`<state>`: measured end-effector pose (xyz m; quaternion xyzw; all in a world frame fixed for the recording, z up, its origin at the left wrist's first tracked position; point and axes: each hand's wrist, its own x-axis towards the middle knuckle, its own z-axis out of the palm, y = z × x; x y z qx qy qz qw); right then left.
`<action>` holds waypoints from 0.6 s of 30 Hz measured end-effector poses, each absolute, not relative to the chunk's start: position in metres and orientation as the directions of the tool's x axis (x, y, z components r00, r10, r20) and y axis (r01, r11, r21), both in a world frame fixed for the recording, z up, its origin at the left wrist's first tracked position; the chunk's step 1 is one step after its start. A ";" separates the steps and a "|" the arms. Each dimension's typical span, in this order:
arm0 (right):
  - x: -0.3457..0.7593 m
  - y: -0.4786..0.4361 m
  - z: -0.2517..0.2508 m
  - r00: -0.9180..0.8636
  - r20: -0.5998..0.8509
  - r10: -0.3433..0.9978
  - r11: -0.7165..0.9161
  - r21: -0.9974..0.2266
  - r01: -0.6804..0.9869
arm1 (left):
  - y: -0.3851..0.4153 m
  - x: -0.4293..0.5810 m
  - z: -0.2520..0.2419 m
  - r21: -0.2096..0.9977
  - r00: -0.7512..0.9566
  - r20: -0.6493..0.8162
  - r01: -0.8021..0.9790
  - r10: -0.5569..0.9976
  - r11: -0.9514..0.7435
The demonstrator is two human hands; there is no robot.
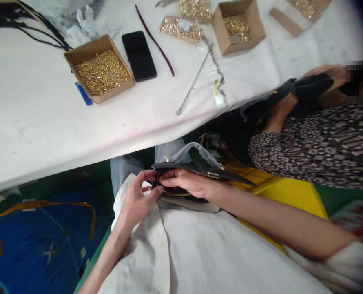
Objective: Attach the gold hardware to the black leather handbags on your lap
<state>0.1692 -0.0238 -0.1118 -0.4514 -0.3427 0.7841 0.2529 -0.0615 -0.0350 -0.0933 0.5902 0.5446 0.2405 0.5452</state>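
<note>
On my lap lies a black handbag [196, 168] with its flap lifted and a plastic-wrapped handle at the top. My left hand [141, 194] pinches the bag's left end between thumb and fingers. My right hand [184, 181] reaches in under the flap, its fingers curled at the same end, close to the left fingertips. Gold-coloured trim shows along the bag's opening below the right hand. The right fingertips and whatever small part they touch are partly hidden inside the bag.
On the white table [47, 122] stand a cardboard box [120, 90] of gold hardware, a black phone [138, 55], a metal rod [195, 79], a dark red strip [157, 45] and another open box [239, 47]. At right a co-worker's patterned sleeve [316, 143] shows beside another black bag.
</note>
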 end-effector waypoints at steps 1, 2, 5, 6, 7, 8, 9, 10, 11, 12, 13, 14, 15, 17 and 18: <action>0.168 -0.024 -0.113 -0.469 -0.536 0.702 -0.642 -0.762 -0.091 | -0.035 -0.062 -0.094 0.906 0.292 -0.311 0.377 0.905 0.190; 0.168 -0.024 -0.114 -0.473 -0.531 0.703 -0.639 -0.763 -0.094 | -0.035 -0.062 -0.094 0.908 0.294 -0.310 0.375 0.904 0.189; 0.167 -0.024 -0.113 -0.474 -0.510 0.718 -0.622 -0.775 -0.109 | -0.035 -0.062 -0.095 0.916 0.304 -0.300 0.358 0.904 0.183; 0.168 -0.023 -0.113 -0.473 -0.508 0.720 -0.620 -0.777 -0.111 | -0.035 -0.062 -0.095 0.919 0.308 -0.298 0.349 0.903 0.184; 0.168 -0.023 -0.114 -0.473 -0.508 0.719 -0.621 -0.776 -0.109 | -0.035 -0.063 -0.096 0.923 0.315 -0.297 0.335 0.902 0.187; 0.168 -0.023 -0.115 -0.474 -0.512 0.716 -0.623 -0.775 -0.104 | -0.035 -0.064 -0.098 0.929 0.323 -0.295 0.319 0.899 0.191; 0.168 -0.023 -0.116 -0.476 -0.517 0.712 -0.627 -0.773 -0.096 | -0.036 -0.066 -0.099 0.934 0.333 -0.293 0.301 0.896 0.194; 0.167 -0.023 -0.118 -0.477 -0.523 0.706 -0.631 -0.770 -0.090 | -0.036 -0.067 -0.101 0.939 0.342 -0.290 0.282 0.894 0.197; 0.167 -0.024 -0.120 -0.475 -0.528 0.704 -0.636 -0.767 -0.090 | -0.036 -0.069 -0.103 0.944 0.349 -0.287 0.263 0.892 0.201; 0.166 -0.024 -0.121 -0.475 -0.531 0.702 -0.642 -0.760 -0.098 | -0.037 -0.070 -0.105 0.948 0.351 -0.283 0.246 0.893 0.204; 0.165 -0.024 -0.122 -0.480 -0.532 0.697 -0.651 -0.751 -0.113 | -0.037 -0.071 -0.107 0.950 0.349 -0.281 0.231 0.894 0.208; 0.164 -0.024 -0.123 -0.492 -0.531 0.690 -0.661 -0.739 -0.131 | -0.038 -0.072 -0.108 0.952 0.347 -0.281 0.219 0.895 0.214; 0.164 -0.025 -0.123 -0.508 -0.528 0.681 -0.671 -0.727 -0.145 | -0.038 -0.073 -0.109 0.952 0.344 -0.284 0.209 0.895 0.222; 0.163 -0.025 -0.122 -0.526 -0.526 0.668 -0.681 -0.718 -0.147 | -0.039 -0.073 -0.110 0.952 0.340 -0.291 0.196 0.894 0.235; 0.163 -0.024 -0.121 -0.522 -0.530 0.669 -0.679 -0.721 -0.138 | -0.039 -0.072 -0.110 0.952 0.339 -0.293 0.192 0.894 0.239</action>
